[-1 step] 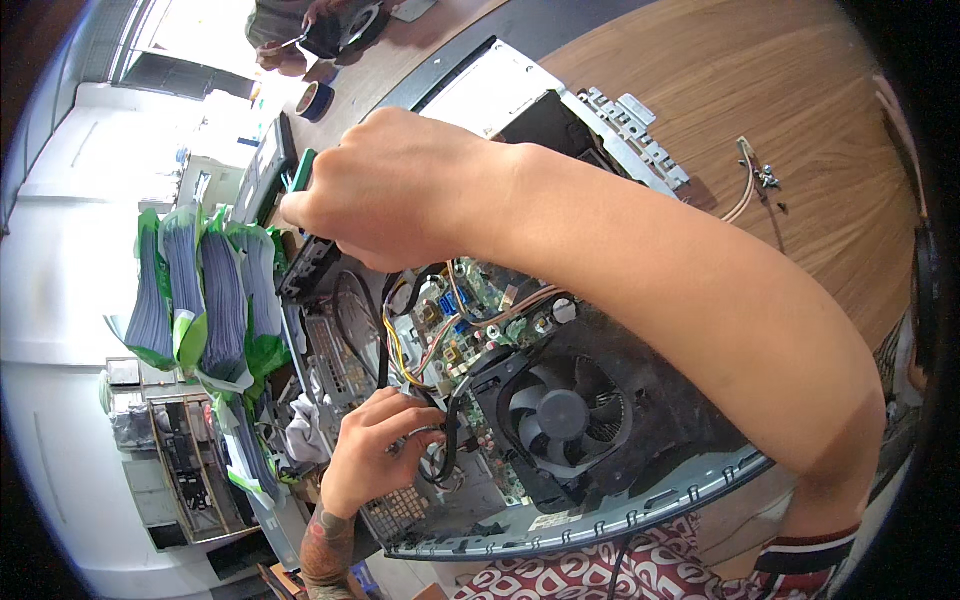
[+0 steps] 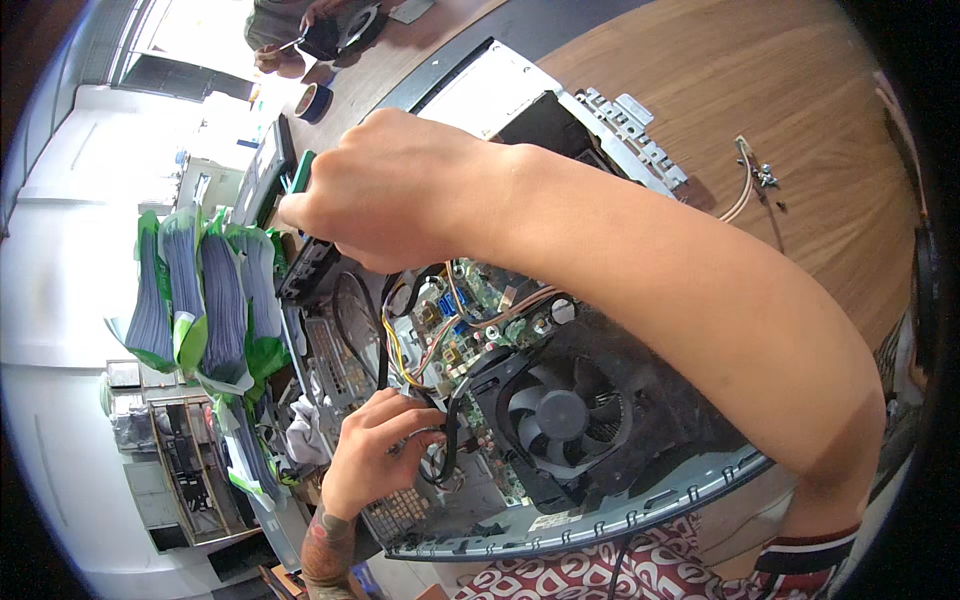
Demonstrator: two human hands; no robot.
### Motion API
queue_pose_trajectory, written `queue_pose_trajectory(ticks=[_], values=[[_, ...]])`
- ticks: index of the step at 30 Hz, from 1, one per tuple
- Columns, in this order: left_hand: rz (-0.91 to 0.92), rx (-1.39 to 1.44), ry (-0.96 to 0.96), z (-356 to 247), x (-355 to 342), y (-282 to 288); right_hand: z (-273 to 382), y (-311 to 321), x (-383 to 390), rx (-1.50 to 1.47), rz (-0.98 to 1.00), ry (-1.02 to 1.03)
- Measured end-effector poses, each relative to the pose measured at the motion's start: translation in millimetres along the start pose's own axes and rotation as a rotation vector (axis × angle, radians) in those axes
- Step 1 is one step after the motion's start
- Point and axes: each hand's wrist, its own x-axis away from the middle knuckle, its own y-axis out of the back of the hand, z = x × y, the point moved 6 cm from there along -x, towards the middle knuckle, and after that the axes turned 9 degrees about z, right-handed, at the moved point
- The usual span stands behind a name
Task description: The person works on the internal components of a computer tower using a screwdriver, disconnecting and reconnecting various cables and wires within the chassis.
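Note:
An opened desktop computer case [image 2: 590, 525] lies before me, its green motherboard [image 2: 487, 320] and black cooling fan [image 2: 562, 415] showing. My left hand [image 2: 385, 445] is at the case's left part, fingers curled round a grey cable [image 2: 415, 434] beside black cables [image 2: 452, 440]. Reaching across the case, my right hand [image 2: 410, 190] is closed in a fist over its far left side. From that fist sticks out a green object [image 2: 302, 172]; its kind is hidden by the fingers. Yellow, black and white wires [image 2: 392, 345] run between my hands.
A white metal drive cage [image 2: 490, 85] rises at the far side. On the wooden table [image 2: 690, 90] lie small screws [image 2: 767, 176] and a tan cable [image 2: 745, 190]. Green-and-white bags of stacked sheets [image 2: 215, 290] stand left. A roll of tape [image 2: 313, 102] and another person's hands [image 2: 285, 60] are farther off.

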Motion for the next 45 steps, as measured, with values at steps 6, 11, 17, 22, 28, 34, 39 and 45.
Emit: queue_pose_trajectory(ticks=[6, 11, 17, 22, 28, 34, 39, 45], values=[[0.031, -0.024, 0.013, -7.6, -5.0, -2.1, -1.8, 0.8, 5.4, 0.007, -0.032, 0.005], [0.06, 0.023, -0.027, -2.5, -4.6, -2.7, -2.7, 0.7, 2.5, -0.009, -0.019, 0.007], [0.082, 0.028, -0.024, -4.5, -7.4, -4.1, -3.0, -0.8, 3.8, -0.017, -0.03, 0.014], [0.08, 0.048, -0.013, -4.3, -4.3, -4.0, -3.7, 0.0, 5.3, -0.041, 0.014, -0.015], [0.099, 0.081, 0.031, -0.7, -3.4, -2.8, -1.7, -0.4, 2.7, -0.014, 0.023, -0.002], [0.123, 0.013, -0.031, -4.7, -8.0, -3.0, -3.8, 4.1, -0.3, -0.03, 0.055, -0.015], [0.081, 0.014, 0.016, -3.4, -13.4, -4.7, -9.8, -7.8, -5.0, -0.032, 0.07, -0.026], [0.0, -0.021, 0.091, 5.8, -4.6, -4.7, -7.7, 26.9, -18.5, -0.183, -0.216, -0.122]])
